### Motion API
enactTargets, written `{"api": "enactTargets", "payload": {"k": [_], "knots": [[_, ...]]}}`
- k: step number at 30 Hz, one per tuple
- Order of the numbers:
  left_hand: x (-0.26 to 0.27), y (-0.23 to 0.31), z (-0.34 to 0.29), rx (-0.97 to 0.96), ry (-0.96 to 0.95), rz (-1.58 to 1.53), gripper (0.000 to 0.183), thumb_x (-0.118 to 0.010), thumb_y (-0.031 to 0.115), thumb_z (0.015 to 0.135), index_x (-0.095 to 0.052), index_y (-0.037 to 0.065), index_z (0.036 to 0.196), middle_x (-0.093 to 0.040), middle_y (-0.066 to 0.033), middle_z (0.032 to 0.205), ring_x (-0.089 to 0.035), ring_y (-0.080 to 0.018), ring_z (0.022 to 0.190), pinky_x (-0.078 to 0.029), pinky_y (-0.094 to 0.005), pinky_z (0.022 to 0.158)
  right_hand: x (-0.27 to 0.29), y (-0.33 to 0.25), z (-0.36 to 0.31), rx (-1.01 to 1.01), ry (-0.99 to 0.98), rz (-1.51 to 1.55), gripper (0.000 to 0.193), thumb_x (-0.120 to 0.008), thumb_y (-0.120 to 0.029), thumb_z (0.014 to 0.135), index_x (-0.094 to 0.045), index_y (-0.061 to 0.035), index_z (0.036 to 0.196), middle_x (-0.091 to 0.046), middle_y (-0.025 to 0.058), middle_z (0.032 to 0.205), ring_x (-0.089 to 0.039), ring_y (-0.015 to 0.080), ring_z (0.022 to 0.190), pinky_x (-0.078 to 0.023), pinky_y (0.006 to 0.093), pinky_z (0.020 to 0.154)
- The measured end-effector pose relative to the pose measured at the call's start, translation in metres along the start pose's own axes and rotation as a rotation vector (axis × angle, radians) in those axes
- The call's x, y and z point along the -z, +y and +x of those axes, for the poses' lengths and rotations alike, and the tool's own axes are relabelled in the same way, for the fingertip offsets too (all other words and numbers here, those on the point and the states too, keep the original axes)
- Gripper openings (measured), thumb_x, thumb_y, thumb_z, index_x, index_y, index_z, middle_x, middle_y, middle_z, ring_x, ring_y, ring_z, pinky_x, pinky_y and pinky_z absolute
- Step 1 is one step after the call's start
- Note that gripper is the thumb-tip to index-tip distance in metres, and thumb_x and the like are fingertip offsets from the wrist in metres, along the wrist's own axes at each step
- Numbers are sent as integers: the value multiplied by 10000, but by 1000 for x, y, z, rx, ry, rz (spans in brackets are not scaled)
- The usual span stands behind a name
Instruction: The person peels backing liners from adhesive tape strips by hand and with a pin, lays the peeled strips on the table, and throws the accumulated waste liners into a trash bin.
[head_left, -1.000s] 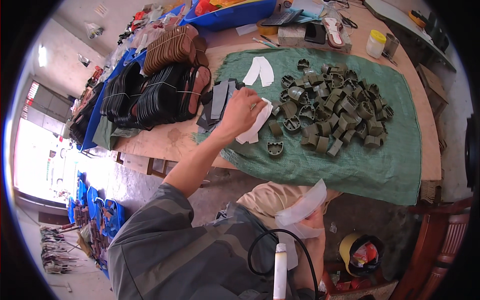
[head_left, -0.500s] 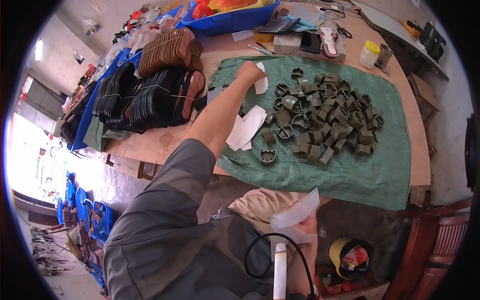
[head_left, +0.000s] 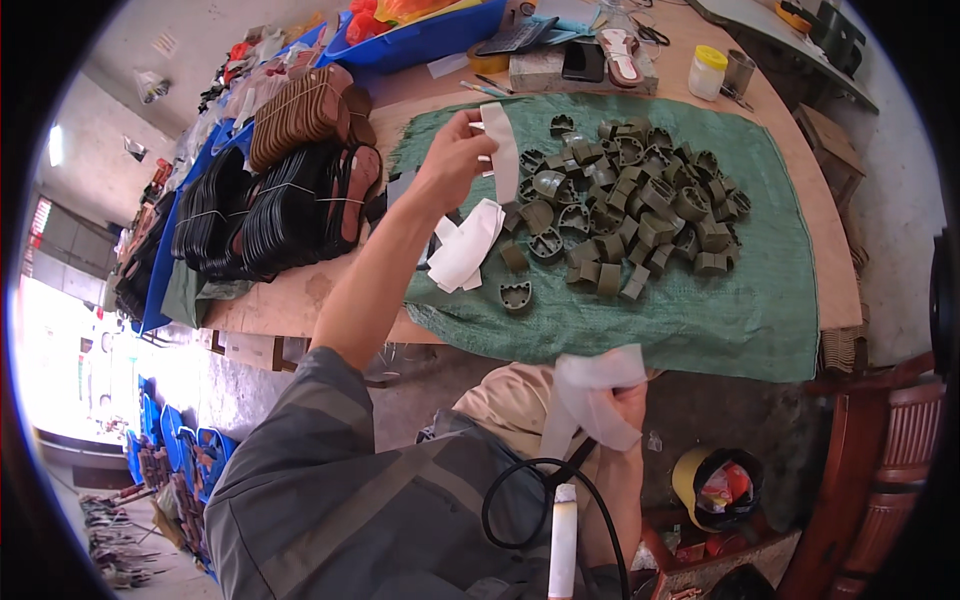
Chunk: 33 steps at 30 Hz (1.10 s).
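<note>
Matt green woven cloth (head_left: 700, 320) on bare wood table (head_left: 300, 300); white strips (head_left: 470, 245) prob. thin paper.

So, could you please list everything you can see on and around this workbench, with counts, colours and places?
Cloth: one, green, spread over the wooden table.
Moulded pieces: a big pile, olive-grey, on the cloth.
White strips: a small stack, on the cloth's left edge.
Shoe soles: many, black and brown, bundled at the table's left.
Tray: one, blue, far edge.
Jar: one, white with yellow lid, far right.
Bucket: one, yellow-rimmed, on the floor.
Tube: one, white, beside a black cable near the lap.
Left hand: lifted over the cloth, fingers pinching one white strip.
Right hand: by the lap, holding a translucent white sheet.
</note>
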<state>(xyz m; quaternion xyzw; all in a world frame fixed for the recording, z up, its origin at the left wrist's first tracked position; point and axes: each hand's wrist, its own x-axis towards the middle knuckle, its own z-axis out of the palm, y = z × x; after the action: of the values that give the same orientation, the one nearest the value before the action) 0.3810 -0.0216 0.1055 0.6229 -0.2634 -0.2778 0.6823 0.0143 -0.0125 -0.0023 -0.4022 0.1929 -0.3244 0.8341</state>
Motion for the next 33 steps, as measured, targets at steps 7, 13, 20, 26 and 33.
{"api": "enactTargets", "payload": {"k": [7,13,20,26,33], "knots": [[-41,9,-114,312,-374,-189,253,-575,25,935,-600,16,1187,-668,-61,1025,-674,-160,892,-573,-315,777,-29,-28,37,176,43,-42,96,-635,-10,945,-641,-21,1040,-701,61,1015,-660,110,869,-539,258,772],[-64,0,-146,401,-400,-240,222,-585,166,1021,-643,10,1168,-695,-56,1026,-689,-122,865,-595,-287,739,-31,-31,40,250,30,104,160,-661,12,924,-665,-10,1082,-697,52,1045,-655,115,908,-533,267,823],[-75,-9,-155,395,-363,-255,243,-601,148,1011,-652,-1,1197,-712,-69,1034,-694,-123,886,-599,-290,755,-25,-25,38,212,102,0,153,-674,-12,923,-689,-12,1075,-692,40,1032,-639,92,888,-516,237,783],[-77,-6,-160,275,-419,-33,266,-639,192,994,-679,26,1198,-706,-9,980,-644,-63,834,-537,-242,720,-27,-30,39,179,146,-53,139,-679,-43,932,-687,10,1060,-696,42,1002,-632,74,858,-506,223,742],[-80,4,-159,170,-405,193,240,-665,208,983,-695,22,1132,-704,-9,934,-637,-56,795,-521,-228,670,-36,-43,37,219,150,-235,147,-658,-69,959,-682,45,1048,-713,52,879,-633,70,759,-508,222,677]]}}
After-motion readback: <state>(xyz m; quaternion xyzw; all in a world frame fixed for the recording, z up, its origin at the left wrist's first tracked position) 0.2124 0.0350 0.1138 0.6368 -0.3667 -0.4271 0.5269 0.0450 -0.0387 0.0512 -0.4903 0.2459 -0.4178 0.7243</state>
